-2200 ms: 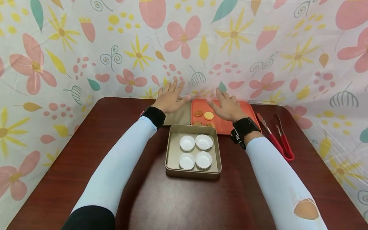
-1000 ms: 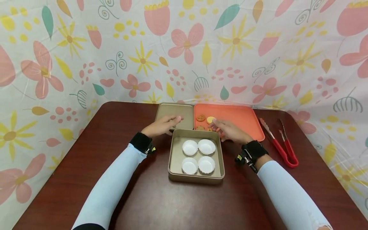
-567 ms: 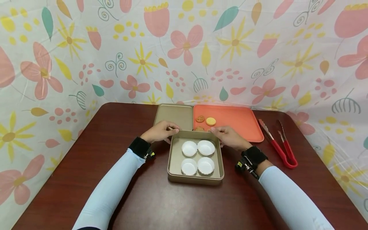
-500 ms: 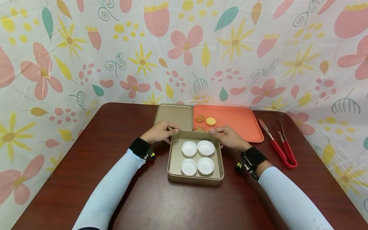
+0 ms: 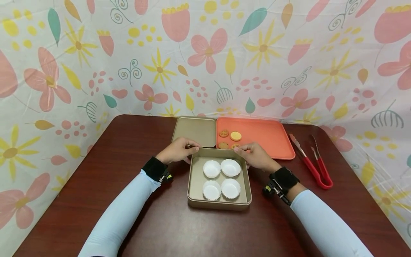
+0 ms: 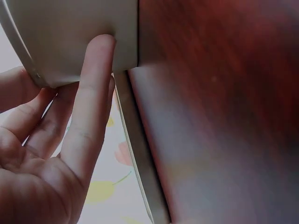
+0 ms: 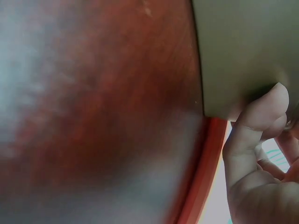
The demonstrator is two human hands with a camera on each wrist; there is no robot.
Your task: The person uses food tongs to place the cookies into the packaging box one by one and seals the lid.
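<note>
A square gold-coloured tin (image 5: 219, 205) sits on the table with several white fluted paper cups (image 5: 212, 169) in it. At its far left corner my left hand (image 5: 177, 150) pinches the tin, thumb at the rim; in the left wrist view a finger of the left hand (image 6: 81, 130) presses the tin's side wall (image 6: 56, 28). My right hand (image 5: 257, 156) holds the far right corner. In the right wrist view, fingers of the right hand (image 7: 252, 154) bend against the outer wall of the tin (image 7: 243, 46). The rest of each grip is partly hidden.
Behind the tin lie a flat gold lid (image 5: 196, 130) and an orange tray (image 5: 263, 137). Several cookies, among them a pale yellow round one (image 5: 236, 136), lie on the tray's left side. Red-handled tongs (image 5: 316, 169) lie to the right. A floral cloth (image 5: 205, 71) hangs behind the table.
Both hands have come down from over the lid and tray to the tin's far corners and taken hold. Since half a second ago, the tin has slid slightly towards me, showing more of the cookies.
</note>
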